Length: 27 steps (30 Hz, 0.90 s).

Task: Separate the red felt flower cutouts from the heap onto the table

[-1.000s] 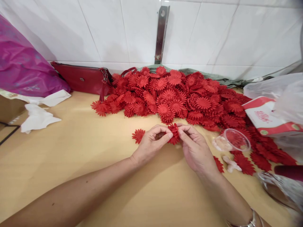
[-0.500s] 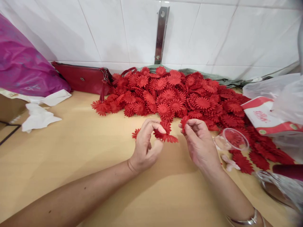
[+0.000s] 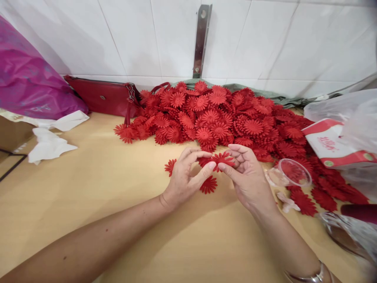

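Observation:
My left hand and my right hand meet over the wooden table, both pinching one flat red fabric flower between thumbs and fingertips. Just below the hands a second red flower lies on the table. Another single flower lies to the left of my left hand. A large heap of the same red flowers is piled against the tiled wall behind the hands.
A red purse lies at the wall on the left, beside a magenta plastic bag and crumpled white tissue. At the right are a clear plastic cup on its side, a red-and-white box and clear plastic bags.
The hands pulled apart with flowers half a second ago, then came together again on one flower. A flower has dropped onto the table below them.

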Each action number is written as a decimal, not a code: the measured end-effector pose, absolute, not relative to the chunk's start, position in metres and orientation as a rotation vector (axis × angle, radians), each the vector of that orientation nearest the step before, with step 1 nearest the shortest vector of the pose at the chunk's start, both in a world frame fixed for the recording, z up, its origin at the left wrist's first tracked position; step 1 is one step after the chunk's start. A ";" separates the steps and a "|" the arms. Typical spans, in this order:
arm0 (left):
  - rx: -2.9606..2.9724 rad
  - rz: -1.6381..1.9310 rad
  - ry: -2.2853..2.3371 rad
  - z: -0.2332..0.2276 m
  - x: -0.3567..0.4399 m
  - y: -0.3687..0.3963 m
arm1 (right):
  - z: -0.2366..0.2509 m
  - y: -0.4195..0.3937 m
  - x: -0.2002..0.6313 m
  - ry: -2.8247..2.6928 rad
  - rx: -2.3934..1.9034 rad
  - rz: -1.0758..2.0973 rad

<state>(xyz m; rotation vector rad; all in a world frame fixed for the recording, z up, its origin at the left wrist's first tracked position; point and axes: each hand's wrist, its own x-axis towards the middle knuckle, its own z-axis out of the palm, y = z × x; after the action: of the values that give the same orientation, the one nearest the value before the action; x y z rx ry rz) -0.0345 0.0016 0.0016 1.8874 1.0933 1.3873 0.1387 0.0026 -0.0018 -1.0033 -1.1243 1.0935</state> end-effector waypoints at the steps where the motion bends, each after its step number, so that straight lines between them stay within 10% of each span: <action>1: 1.888 1.371 1.070 0.001 -0.034 0.002 | -0.001 0.002 0.138 -1.170 -0.997 1.082; 17: 1.276 1.275 0.985 -0.001 -0.029 0.006 | 0.004 -0.006 0.140 -1.656 -1.040 0.582; 27: 1.464 1.272 0.844 -0.005 -0.033 0.011 | -0.010 0.001 0.143 -1.262 -0.944 1.144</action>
<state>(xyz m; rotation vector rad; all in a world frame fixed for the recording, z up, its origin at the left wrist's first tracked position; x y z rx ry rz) -0.0330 0.0110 -0.0047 1.4642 0.8437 1.2722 0.1428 0.0010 -0.0104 -0.9442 -1.2617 1.1440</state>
